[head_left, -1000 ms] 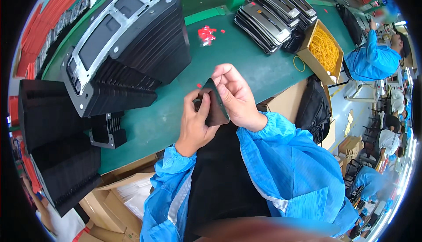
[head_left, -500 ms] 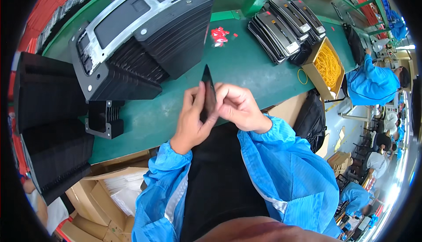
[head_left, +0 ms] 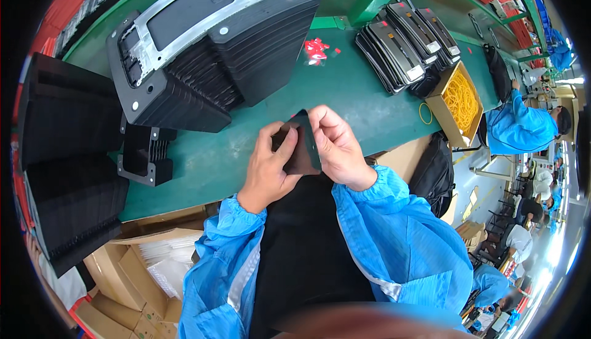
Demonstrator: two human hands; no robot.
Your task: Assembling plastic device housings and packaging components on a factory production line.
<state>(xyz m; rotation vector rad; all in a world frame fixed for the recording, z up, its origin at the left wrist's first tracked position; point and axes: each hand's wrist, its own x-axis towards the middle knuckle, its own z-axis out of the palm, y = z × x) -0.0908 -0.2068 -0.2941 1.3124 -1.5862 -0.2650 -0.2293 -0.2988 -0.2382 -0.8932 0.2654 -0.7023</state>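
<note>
A thin, dark, glossy flat panel (head_left: 301, 154) is held up above the near edge of the green table, tilted, with one corner pointing away from me. My left hand (head_left: 266, 170) grips its left side, thumb lying across the glossy face. At the right edge my right hand (head_left: 340, 151) pinches with curled fingers. Its fingertips are partly hidden, so I cannot make out whether something small is between them too.
Tall stacks of black frames (head_left: 258, 50) stand on the green table (head_left: 203, 163) at the far left. Small red pieces (head_left: 316, 50) lie behind my hands. Stacked dark panels (head_left: 394, 53) and a carton of yellow bands (head_left: 460, 102) are at the right. Open cardboard boxes (head_left: 120, 277) sit below left.
The panel has turned from nearly edge-on to show its glossy face. My right hand has opened out slightly along its right edge, and the view has shifted a little.
</note>
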